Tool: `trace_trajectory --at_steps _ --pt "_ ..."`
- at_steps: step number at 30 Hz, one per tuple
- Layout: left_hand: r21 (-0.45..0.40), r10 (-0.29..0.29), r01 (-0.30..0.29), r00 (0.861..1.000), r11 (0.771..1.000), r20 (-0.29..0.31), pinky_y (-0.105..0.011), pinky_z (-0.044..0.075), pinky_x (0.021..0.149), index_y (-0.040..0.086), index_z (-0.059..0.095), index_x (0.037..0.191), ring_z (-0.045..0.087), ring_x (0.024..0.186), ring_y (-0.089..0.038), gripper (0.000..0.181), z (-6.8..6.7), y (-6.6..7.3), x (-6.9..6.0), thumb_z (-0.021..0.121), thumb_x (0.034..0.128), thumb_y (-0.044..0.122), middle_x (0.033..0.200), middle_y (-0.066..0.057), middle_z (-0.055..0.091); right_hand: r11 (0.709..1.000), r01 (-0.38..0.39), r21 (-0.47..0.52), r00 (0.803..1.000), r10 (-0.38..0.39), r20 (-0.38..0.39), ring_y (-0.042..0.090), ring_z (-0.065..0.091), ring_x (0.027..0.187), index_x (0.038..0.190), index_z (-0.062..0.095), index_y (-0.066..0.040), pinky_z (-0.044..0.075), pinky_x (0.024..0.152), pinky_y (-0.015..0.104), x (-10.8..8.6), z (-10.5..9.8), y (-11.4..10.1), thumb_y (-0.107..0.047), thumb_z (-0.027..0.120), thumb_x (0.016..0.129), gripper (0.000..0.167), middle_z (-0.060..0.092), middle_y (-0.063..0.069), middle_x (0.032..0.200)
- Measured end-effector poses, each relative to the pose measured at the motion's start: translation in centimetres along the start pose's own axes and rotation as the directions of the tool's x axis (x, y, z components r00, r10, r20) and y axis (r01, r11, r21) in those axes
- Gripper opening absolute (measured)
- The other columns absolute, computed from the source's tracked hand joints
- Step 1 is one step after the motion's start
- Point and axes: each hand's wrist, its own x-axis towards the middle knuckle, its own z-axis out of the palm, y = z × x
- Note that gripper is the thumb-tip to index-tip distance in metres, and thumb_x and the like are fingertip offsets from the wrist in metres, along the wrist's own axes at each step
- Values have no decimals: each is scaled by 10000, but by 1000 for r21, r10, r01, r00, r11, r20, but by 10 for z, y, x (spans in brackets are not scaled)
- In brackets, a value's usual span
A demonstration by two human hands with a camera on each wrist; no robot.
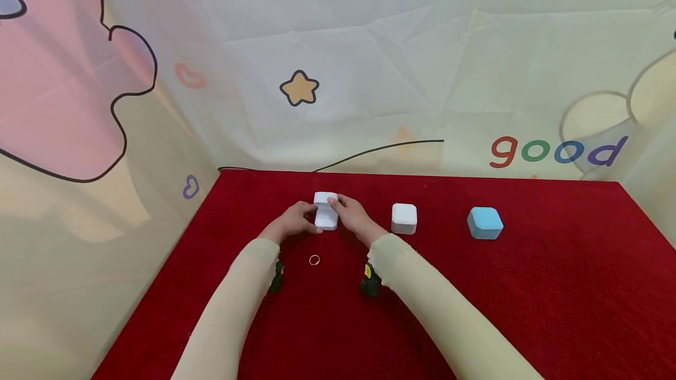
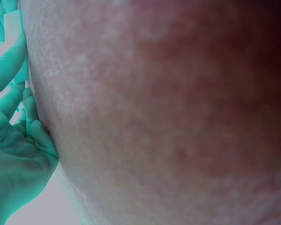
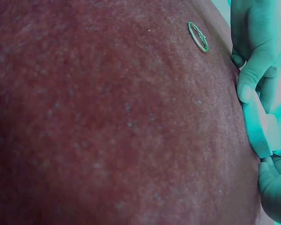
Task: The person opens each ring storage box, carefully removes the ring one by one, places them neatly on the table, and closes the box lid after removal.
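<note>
In the head view a small white box (image 1: 326, 220) stands with its lid raised, between both hands. The left hand (image 1: 296, 219) grips its left side, thumb at the front corner. At the upper right, the right hand (image 1: 356, 216) has its thumb on the raised lid and its other fingers behind. A thin ring (image 1: 314, 260) lies on the red cloth in front of the box; the right wrist view shows the ring (image 3: 198, 37) too, with the left hand (image 3: 260, 51) and the right hand (image 3: 277, 190) at opposite ends of the box (image 3: 256, 124).
A closed white box (image 1: 404, 219) and a closed light blue box (image 1: 484, 223) stand to the right on the red cloth (image 1: 554, 286). Behind the table hangs a printed curtain (image 1: 359, 87), and another side of it runs along the left edge.
</note>
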Motion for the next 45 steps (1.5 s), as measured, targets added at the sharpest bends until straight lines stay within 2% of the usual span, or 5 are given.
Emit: trace_trajectory --at_steps 8,15,32,42,45 --pt "4 -14 14 1000 1000 3 -459 472 1081 -52 500 1471 495 1222 -315 617 1 0 0 737 922 100 1392 -244 549 1000 -7 4 1000 6 24 323 399 1495 1599 316 -41 303 1266 486 -4 -2 -1 -365 469 1091 622 381 161 1645" --pt "-4 -36 36 999 999 -1 -470 459 1106 -20 525 1463 479 1236 -310 596 1 1 0 737 919 99 1396 -231 542 999 2 -35 1000 -2 10 333 373 1514 1602 300 -30 291 1272 483 -6 -2 -1 -343 479 1089 627 355 177 1656" --pt "18 10 -10 1000 1000 -3 -466 429 1096 -33 582 1397 488 1164 -289 534 0 0 0 753 905 84 1305 -232 598 998 56 -35 998 -56 12 342 428 1460 1598 290 -6 357 1237 472 -6 2 5 -205 498 1081 591 387 206 1626" --pt "15 -23 23 1000 1000 -18 -472 439 1112 -16 566 1423 484 1210 -302 561 1 1 -1 755 908 97 1339 -227 567 995 58 -78 998 -58 6 339 470 1413 1594 305 -21 411 1199 464 -6 4 6 -189 511 1076 582 430 204 1593" --pt "24 -3 3 1000 1000 -15 -476 436 1112 -23 580 1404 490 1206 -306 543 0 0 0 756 904 93 1325 -231 585 994 68 -89 998 -67 7 339 481 1400 1584 325 -23 422 1189 471 -6 3 6 -179 522 1071 572 446 207 1580"
